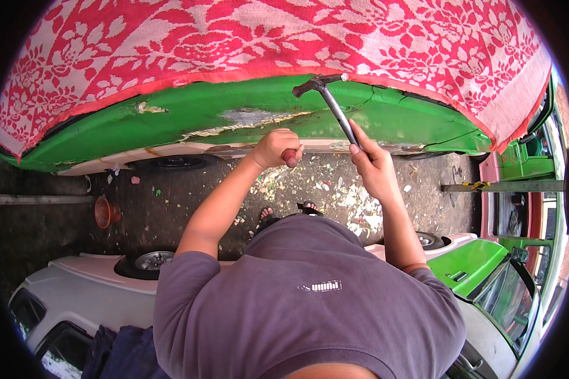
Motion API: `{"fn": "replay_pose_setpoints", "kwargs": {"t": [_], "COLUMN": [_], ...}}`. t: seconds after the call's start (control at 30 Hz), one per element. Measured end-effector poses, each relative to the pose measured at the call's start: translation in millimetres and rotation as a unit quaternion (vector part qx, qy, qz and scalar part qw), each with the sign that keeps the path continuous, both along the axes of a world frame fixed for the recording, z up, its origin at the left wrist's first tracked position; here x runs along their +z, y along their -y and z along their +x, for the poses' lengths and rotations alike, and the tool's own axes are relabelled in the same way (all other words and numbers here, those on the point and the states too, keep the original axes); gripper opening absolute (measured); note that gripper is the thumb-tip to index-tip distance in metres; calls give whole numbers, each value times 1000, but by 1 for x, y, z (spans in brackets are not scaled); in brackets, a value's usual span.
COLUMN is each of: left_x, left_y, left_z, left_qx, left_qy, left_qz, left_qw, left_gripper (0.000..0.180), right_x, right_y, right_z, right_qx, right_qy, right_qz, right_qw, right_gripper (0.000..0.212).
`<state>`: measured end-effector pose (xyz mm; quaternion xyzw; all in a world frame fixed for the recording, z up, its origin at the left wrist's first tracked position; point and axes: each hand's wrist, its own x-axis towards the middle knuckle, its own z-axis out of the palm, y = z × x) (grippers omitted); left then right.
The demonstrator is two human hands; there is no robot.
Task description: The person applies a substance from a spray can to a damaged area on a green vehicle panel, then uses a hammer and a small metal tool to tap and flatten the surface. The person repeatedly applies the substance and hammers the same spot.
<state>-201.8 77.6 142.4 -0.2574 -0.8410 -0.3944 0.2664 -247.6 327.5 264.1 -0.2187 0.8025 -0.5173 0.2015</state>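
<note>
My left hand (275, 147) is closed around a tool with a rounded reddish handle (289, 158). The handle's butt sticks out toward me; the tool's other end is hidden by the fist. In my right hand (374, 165) is a hammer (339, 115), gripped low on its grey metal shaft with the head raised in front of the green car panel (171, 117). A bare grey patch (250, 117) with cracked, flaking edges runs across the panel just beyond my left hand. I cannot tell whether the tool touches the panel.
A red and pink floral cloth (234, 41) drapes over the car's top. Pale chips (360, 202) litter the floor around my feet. An orange bucket (105, 212) lies to the left. A beam (512, 186) juts in from the right. Another vehicle (101, 281) stands close behind me.
</note>
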Motion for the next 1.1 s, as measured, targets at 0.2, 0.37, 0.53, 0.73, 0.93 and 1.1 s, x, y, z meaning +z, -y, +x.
{"fn": "replay_pose_setpoints", "kwargs": {"t": [0.2, 0.37, 0.53, 0.73, 0.93, 1.1], "left_x": [-5, 5, 11, -3, -8, -10], "left_y": [2, -11, -12, -14, -15, -20], "left_z": [2, -8, -14, -18, -21, -24], "left_qx": [-3, 59, 103, 131, 163, 186], "left_qy": [8, 16, 15, 4, 7, 56], "left_qz": [5, 59, 69, 91, 126, 117], "left_qw": [1000, 996, 992, 987, 979, 974], "left_gripper": [19, 20, 21, 30, 24, 23], "right_x": [-18, -27, -30, -33, -39, -42], "right_y": [-27, -51, -70, -64, -51, -38], "right_z": [15, 39, 57, 59, 55, 52], "right_qx": [4, 1, 19, 6, -6, 26], "right_qy": [-15, -53, -174, -162, -106, -128], "right_qz": [-2, -8, -22, 12, 24, 35], "right_qw": [1000, 999, 984, 987, 994, 991], "right_gripper": [46, 44, 44, 47, 48, 47]}}
